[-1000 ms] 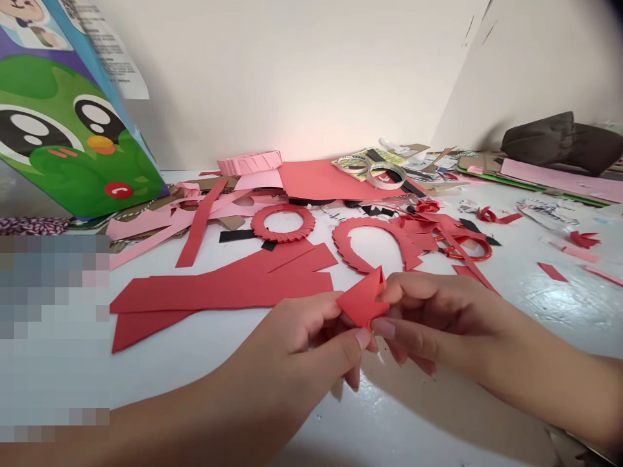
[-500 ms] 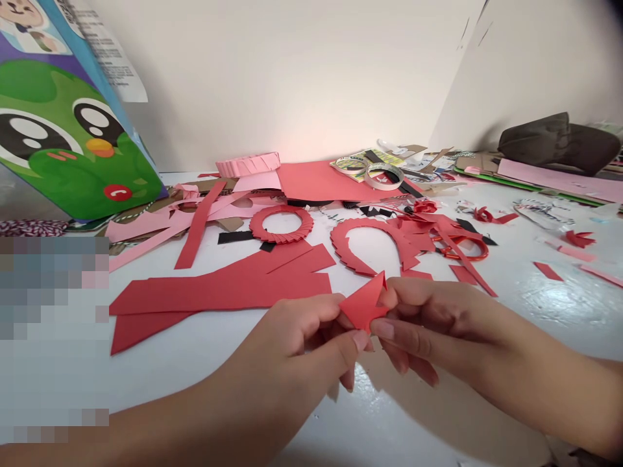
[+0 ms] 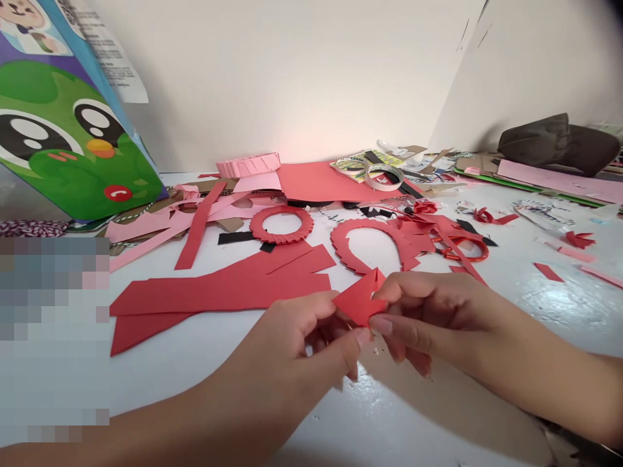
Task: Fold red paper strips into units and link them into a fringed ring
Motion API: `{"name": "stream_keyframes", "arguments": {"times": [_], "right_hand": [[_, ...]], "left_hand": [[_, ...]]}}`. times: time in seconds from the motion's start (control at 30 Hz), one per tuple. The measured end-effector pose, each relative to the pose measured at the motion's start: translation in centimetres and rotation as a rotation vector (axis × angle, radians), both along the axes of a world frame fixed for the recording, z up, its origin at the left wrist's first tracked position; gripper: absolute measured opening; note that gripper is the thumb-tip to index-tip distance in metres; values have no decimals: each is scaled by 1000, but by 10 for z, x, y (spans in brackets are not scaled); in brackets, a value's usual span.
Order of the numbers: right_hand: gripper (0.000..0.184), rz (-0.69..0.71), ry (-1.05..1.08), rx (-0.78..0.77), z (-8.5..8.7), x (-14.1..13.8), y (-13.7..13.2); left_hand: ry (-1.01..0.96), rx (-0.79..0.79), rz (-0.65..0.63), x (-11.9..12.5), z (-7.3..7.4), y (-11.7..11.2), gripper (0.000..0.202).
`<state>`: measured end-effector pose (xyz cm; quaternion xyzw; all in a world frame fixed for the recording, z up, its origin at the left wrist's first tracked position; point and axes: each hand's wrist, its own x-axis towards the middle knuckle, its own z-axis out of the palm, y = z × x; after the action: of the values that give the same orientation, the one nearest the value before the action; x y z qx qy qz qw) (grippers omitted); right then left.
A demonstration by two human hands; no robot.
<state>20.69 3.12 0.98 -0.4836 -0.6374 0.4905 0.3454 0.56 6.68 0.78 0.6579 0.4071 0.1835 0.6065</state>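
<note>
Between my two hands is a small piece of folded red paper [image 3: 359,299], pointed at the top with a crease near its tip. My left hand [image 3: 311,337] pinches its left and lower edge, thumb in front. On the other side, my right hand [image 3: 423,318] grips the right edge between thumb and bent fingers. The fingertips behind the paper are partly hidden. Just beyond it lies an open, curved band of overlapping red paper folds [image 3: 348,243]. A closed ring of pleated red paper [image 3: 282,225] rests farther left.
Flat red paper strips [image 3: 219,292] lie left of my hands. Red-handled scissors [image 3: 470,248] sit under scraps at right. Tape rolls [image 3: 384,176] rest on a red sheet [image 3: 311,181] by the wall. A green cartoon box [image 3: 73,143] stands at left, a dark pouch [image 3: 559,144] at far right.
The folded paper has shifted slightly left and turned, its upper right flap now lying flatter. My right hand has moved a little left with it, its index finger bent closer over the edge.
</note>
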Motion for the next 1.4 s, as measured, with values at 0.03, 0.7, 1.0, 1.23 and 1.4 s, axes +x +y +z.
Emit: {"name": "stream_keyframes", "arguments": {"times": [0.03,0.7,1.0,1.23,1.4], "right_hand": [[21,0,-13,10,1,1,-1],[17,-51,-239,253,4,0,-5],[13,-66,-43,166,2,4,-2],[12,-49,85,86,-3,3,1],[8,-59,149,36,0,4,-1]], "left_hand": [[14,2,18,0,1,-1,22],[-203,38,259,1,6,1,14],[-117,-81,243,-3,5,1,19],[-208,-86,221,-3,5,0,17],[-229,-101,239,-1,5,-3,14]]}}
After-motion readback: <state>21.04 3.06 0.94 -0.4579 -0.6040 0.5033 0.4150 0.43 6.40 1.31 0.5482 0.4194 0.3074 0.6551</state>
